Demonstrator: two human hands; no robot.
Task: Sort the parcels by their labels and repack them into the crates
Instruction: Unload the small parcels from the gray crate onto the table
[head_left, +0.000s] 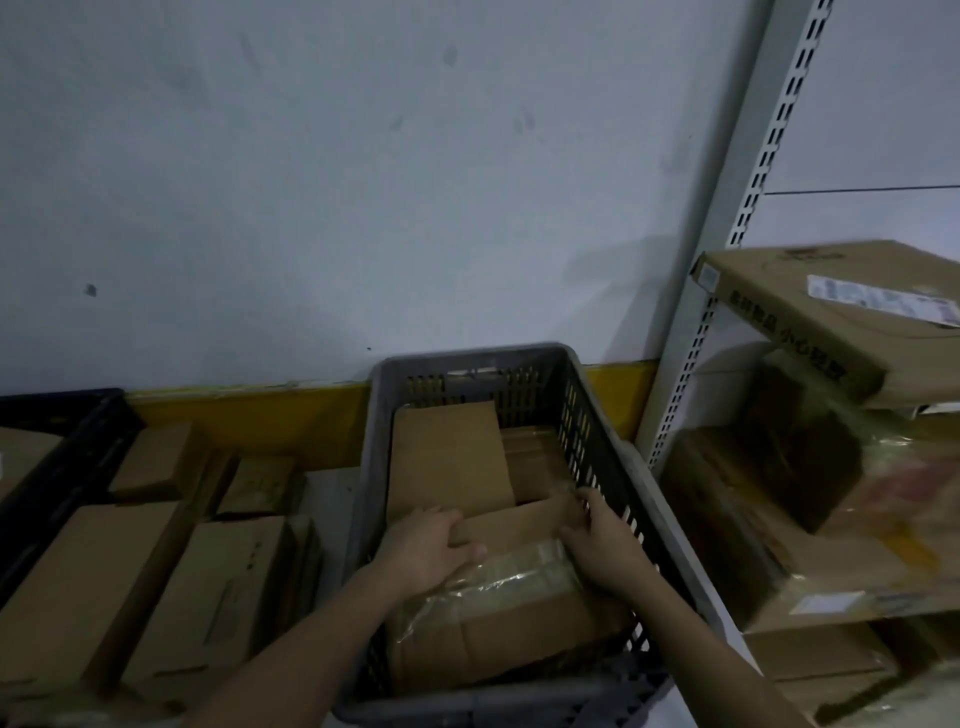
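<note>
Cardboard parcels are packed inside a grey slatted crate (597, 415) that stands against the wall, and both hands are lowered into it. A flat parcel (519, 522) lying mid-crate is held at its two ends: the left hand (431, 551) is curled over its left end with the thumb on top, and the right hand (597, 540) is hooked round its right end, close against the crate's right wall. A film-wrapped parcel (509, 618) lies at the near edge of the crate, partly under the wrists, and a taller box (452, 462) leans toward the far left corner.

Trouble is most likely at the right wall, where the fingers could be pinched between cardboard and slats if the parcel is pushed sideways. The glossy film could let the near parcel slide. No label is visible on the held parcel, and in this dim light a misread could send it to the wrong crate. More boxes lie in a black crate (62, 447) at the left.
</note>
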